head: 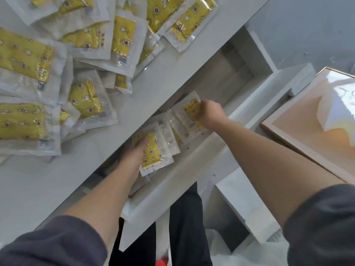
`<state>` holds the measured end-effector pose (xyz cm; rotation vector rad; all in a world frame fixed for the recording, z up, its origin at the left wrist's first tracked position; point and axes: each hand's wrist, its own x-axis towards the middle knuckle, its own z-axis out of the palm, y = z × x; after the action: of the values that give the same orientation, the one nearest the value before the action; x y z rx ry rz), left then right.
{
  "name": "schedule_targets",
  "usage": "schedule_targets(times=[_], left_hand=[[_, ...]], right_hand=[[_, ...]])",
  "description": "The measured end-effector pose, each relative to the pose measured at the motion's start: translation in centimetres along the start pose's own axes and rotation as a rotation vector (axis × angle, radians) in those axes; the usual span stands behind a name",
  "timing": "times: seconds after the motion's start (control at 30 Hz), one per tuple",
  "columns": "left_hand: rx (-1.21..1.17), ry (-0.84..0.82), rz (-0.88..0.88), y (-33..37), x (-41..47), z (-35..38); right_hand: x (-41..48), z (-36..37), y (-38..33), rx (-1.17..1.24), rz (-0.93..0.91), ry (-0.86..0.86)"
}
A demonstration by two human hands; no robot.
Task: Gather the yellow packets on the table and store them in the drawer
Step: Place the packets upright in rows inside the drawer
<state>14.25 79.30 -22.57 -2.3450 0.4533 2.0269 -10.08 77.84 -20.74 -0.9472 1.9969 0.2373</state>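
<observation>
Your left hand (135,156) is partly hidden: its fingers pass under the near packet (153,152) in the drawer (172,181), so you cannot tell how firmly they close. Your right hand (208,114) covers the 3 o'clock edge of the far packet (190,110); its fingertips are out of sight. Between the two, overlapping clear wrappers (172,129) blur together and their count cannot be told. The table edge hides the drawer's interior toward 10 o'clock. The packet pile on the table (86,169) is cut off at 9 and 12 o'clock. Packet print is too blurred to read.
</observation>
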Motion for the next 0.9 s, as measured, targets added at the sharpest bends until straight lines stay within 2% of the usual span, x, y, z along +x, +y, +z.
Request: schedule_targets(times=[0.17, 0.4, 0.43, 0.5, 0.57, 0.6, 0.67, 0.77, 0.9], left_hand=[[-0.086, 0.014, 0.059, 0.1, -0.2, 1.2], [-0.141, -0.026, 0.147, 1.4, -0.8, 4.6], [-0.154, -0.030, 0.145, 1.6, -0.9, 5.1], [-0.187, -0.050, 0.144, 1.9, -1.2, 6.3], [-0.208, -0.063, 0.167, 2.1, -1.6, 7.5], [-0.217, -0.067, 0.173, 2.0, -1.7, 8.1], [-0.236, -0.090, 0.180, 2.1, -2.0, 9.1], [-0.230, -0.126, 0.189, 2.5, -2.8, 10.4], [-0.235, -0.163, 0.193, 2.5, -2.3, 11.1]], right_hand=[[0.9, -1.8, 0.3, -0.072, -0.087, -0.040], [3.2, -4.2, 1.3, -0.181, -0.089, -0.055], [3.4, -4.2, 1.2, -0.213, -0.065, -0.040], [3.8, -4.3, 1.2, -0.266, -0.005, 0.106], [3.7, -5.1, 1.4, -0.146, 0.025, 0.226], [3.5, -5.7, 1.6, -0.030, 0.013, 0.208], [2.5, -6.5, 1.8, 0.179, -0.044, 0.022], [0.9, -6.5, 2.1, 0.312, -0.081, -0.258], [0.3, -5.8, 2.7, 0.341, -0.091, -0.317]])
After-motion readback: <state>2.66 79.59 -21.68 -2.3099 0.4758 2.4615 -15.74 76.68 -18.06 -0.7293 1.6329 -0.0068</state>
